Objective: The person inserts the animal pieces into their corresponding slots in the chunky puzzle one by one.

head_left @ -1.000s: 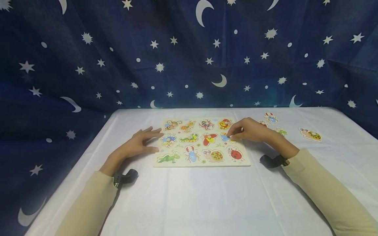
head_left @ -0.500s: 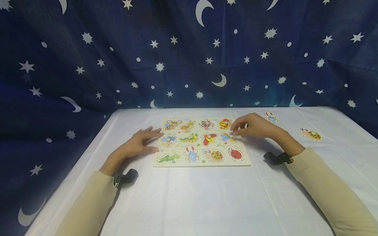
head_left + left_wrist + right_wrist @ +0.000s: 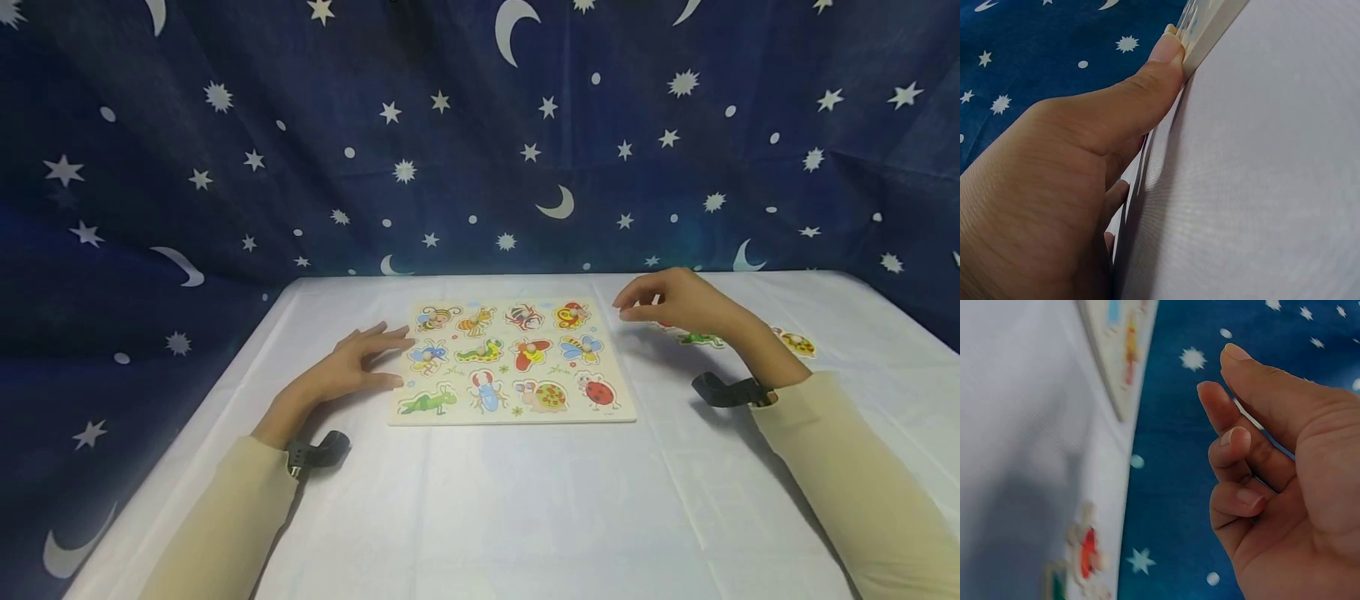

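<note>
A wooden peg puzzle board (image 3: 468, 414) with insect pictures lies on the white table. My left hand (image 3: 345, 367) lies at its left edge, fingers spread; in the left wrist view the thumb (image 3: 1157, 69) touches the board's edge. My right hand (image 3: 675, 300) is in the air right of the board, fingers loosely bent, holding nothing. The right wrist view shows a gap between thumb (image 3: 1260, 381) and index finger. A blue-winged insect piece (image 3: 581, 349) sits in the board's middle row at the right. Below my right hand are a green piece (image 3: 701, 340) and a partly hidden red piece (image 3: 663, 325).
A loose snail piece (image 3: 798, 344) lies farther right, partly behind the right wrist. The white cloth (image 3: 525, 500) covers the table. A dark blue star-and-moon curtain (image 3: 450, 167) hangs along the back and left.
My right hand has let go of the blue-winged insect piece on the board and moved right and back, over the loose pieces. The left hand has stayed put.
</note>
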`<state>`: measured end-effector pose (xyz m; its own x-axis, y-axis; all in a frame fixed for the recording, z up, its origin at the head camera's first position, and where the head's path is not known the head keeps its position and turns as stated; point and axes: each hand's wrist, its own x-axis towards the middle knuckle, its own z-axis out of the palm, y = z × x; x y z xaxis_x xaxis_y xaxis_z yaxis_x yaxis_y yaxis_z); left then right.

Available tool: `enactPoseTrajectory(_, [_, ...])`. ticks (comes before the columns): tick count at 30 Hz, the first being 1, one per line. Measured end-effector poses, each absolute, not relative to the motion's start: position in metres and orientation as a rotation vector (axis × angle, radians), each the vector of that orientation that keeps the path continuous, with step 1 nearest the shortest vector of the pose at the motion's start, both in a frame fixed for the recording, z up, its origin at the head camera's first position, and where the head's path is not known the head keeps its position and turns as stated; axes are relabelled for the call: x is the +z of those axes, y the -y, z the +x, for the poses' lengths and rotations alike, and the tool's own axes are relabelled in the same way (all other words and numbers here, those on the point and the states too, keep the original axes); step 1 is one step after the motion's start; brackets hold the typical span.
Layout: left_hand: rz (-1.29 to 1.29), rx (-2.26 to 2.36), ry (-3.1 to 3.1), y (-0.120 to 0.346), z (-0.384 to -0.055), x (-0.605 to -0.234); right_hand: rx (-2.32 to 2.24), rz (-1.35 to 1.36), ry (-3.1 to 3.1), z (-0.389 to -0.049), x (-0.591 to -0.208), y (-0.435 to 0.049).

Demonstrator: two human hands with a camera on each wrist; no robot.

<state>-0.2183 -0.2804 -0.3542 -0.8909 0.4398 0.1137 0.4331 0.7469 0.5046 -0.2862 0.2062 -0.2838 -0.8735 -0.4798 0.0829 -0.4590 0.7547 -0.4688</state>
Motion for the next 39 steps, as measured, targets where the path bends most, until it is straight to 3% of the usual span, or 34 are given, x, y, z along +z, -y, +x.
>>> enactPoseTrajectory(10, [0.737,0.852,-2.922,0.280,-0.218,-0.354,-0.740,-0.645,-2.998,-0.280,-0.267,-0.248])
enactPoseTrajectory(23, [0.721,0.824,-2.923,0.279,-0.218,-0.353,-0.722,-0.502,-3.006,-0.286,-0.294,-0.293])
enactPoseTrajectory(39, [0.723,0.830,-2.922,0.280,-0.218,-0.353,-0.725,-0.553,-2.921,-0.297,-0.319,-0.312])
